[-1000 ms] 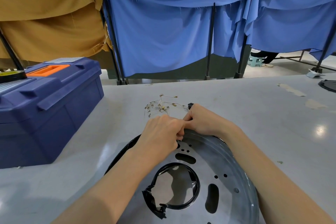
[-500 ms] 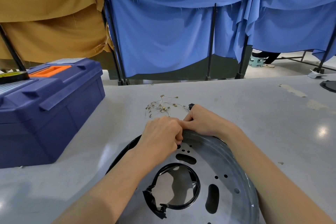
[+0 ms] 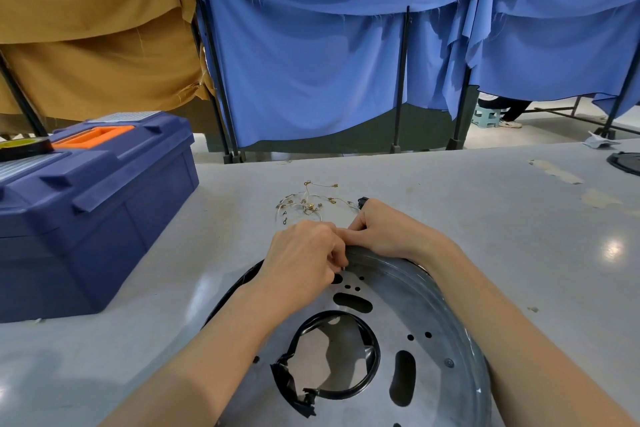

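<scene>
In the head view, a round metal disc point(image 3: 433, 305) with slots and small holes lay flat on the grey table point(image 3: 519, 253) in the lower centre of the frame, reaching to the bottom edge. A black trim ring point(image 3: 375, 350) lined its large middle hole, with a torn end at the lower left. Both hands met at the disc's far rim, in the middle of the frame. The left hand point(image 3: 304, 253) had its fingers curled in tight, their tips bunched at the rim beside the right thumb; what they pinched was too small to tell. The right hand point(image 3: 388, 232) was curled over the far rim and gripped it, and a small black part point(image 3: 362, 201) stuck out beyond its knuckles. Just above the hands lay a tangle of thin wires with gold terminals point(image 3: 308, 201). At the left stood a dark blue toolbox point(image 3: 93, 198) with an orange handle, a roll of tape point(image 3: 20, 147) on its lid. Blue curtains point(image 3: 311, 80) and a tan curtain point(image 3: 86, 45) hung across the top.
</scene>
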Demonstrator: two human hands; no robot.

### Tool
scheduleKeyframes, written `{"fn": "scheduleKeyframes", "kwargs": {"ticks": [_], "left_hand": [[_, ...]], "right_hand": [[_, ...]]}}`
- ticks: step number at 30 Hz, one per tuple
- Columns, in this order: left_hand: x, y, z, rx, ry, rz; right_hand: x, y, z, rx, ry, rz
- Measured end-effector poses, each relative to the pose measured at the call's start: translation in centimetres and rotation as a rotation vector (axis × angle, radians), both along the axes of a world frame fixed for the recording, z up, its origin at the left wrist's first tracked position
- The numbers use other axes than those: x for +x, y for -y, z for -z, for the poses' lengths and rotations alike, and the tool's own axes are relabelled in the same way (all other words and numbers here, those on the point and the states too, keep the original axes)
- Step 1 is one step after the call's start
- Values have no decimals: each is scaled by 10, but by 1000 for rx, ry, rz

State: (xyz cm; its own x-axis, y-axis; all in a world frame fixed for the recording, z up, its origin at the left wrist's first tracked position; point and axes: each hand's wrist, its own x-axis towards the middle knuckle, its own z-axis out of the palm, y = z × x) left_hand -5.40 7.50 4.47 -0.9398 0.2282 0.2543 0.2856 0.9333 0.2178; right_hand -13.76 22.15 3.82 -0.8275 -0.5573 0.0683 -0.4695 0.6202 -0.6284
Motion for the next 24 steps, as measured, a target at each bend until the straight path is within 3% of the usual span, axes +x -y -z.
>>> {"fn": "scheduleKeyframes", "kwargs": {"ticks": [5,12,24], "left_hand": [[-2,1,4,71,-4,-12],[-4,-2,11,-73,-69,22],[0,-9,15,-109,-158,94]], "right_hand": [[1,-1,-1,-2,3,-1],[3,-2,-3,8,10,-2],[4,-2,-5,15,33,18]]}}
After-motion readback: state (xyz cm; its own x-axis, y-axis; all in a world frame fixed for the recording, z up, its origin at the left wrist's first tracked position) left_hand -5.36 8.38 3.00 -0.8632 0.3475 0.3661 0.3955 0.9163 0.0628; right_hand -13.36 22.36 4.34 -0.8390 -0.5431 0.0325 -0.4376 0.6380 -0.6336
